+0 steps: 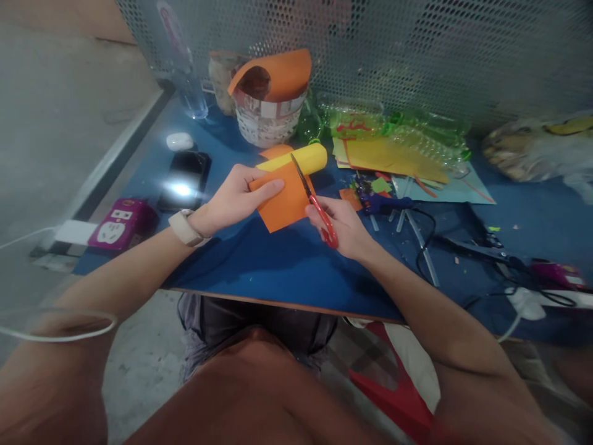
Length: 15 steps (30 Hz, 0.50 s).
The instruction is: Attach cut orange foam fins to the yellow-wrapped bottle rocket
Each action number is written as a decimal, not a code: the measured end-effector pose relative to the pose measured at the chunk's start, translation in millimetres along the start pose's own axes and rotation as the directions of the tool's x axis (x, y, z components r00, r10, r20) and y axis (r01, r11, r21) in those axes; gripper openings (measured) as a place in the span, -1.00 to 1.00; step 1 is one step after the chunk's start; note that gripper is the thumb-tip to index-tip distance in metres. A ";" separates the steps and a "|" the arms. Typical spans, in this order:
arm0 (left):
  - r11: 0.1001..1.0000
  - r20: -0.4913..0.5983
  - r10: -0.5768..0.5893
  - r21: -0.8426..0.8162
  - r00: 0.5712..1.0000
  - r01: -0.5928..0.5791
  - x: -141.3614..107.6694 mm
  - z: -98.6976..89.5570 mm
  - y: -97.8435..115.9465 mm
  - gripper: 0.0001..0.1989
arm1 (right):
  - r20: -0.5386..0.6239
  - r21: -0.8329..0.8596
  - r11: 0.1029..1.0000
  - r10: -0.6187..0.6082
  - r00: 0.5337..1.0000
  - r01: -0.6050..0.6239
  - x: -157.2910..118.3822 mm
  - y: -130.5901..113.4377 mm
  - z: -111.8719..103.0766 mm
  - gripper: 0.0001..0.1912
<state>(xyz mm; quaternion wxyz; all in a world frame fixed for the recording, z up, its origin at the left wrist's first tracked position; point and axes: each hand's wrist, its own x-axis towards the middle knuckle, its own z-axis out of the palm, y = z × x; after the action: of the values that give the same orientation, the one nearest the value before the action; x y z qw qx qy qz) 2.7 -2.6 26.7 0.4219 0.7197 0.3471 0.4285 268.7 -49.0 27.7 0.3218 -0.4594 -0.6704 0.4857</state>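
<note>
Pinched between the thumb and fingers of my left hand (245, 194) is an orange sheet of paper (282, 207), tilted above the blue table. My right hand (343, 225) grips a pair of scissors with red handles (324, 222). Their dark blades reach over the right edge of the orange paper; I cannot tell whether they are cutting into it. Just behind the paper lies a rolled yellow sheet (310, 159), partly covered by it. A smaller orange piece (277, 151) shows beyond the yellow roll.
A woven basket (269, 120) with curled orange paper on top stands at the back. Coloured sheets (393, 161) lie to its right, near a blue glue gun (386, 203) and its cable. A phone (185, 179), an earbud case (179, 141) and a purple power socket (123, 224) sit left.
</note>
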 end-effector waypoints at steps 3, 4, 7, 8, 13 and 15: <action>1.000 0.011 0.013 0.014 1.000 -0.013 0.6 0.3 0.6 -0.27 | -0.010 0.014 1.000 -0.001 1.000 0.001 0.9 2.4 -0.8 -0.24; 1.000 0.015 0.017 0.019 1.000 -0.017 0.7 0.2 1.1 -0.26 | -0.015 0.027 1.000 -0.005 1.000 0.006 1.2 3.3 -1.8 -0.25; 0.999 0.013 0.013 0.030 1.000 -0.013 0.4 -0.5 2.2 -0.27 | -0.063 0.075 0.997 -0.014 0.998 0.019 1.9 5.6 -5.3 -0.26; 0.999 0.007 0.008 0.033 1.000 -0.008 0.2 -0.9 2.3 -0.28 | -0.095 0.080 0.997 -0.016 0.995 0.023 2.2 6.3 -6.1 -0.26; 0.999 -0.005 0.009 0.037 1.000 -0.009 -0.2 -2.9 0.4 -0.35 | -0.258 0.058 0.996 -0.050 0.965 0.067 11.4 13.5 -12.8 -0.26; 0.999 0.000 0.018 0.047 1.000 -0.018 -0.1 -3.1 -1.2 -0.36 | -0.288 0.021 0.997 -0.059 0.956 0.068 19.9 19.5 -25.9 -0.29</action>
<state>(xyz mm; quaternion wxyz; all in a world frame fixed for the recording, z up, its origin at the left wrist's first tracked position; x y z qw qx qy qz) -0.4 -1.3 26.4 0.4011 0.7324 0.3504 0.4241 290.0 -19.2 17.2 0.4382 -0.4984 -0.6235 0.4133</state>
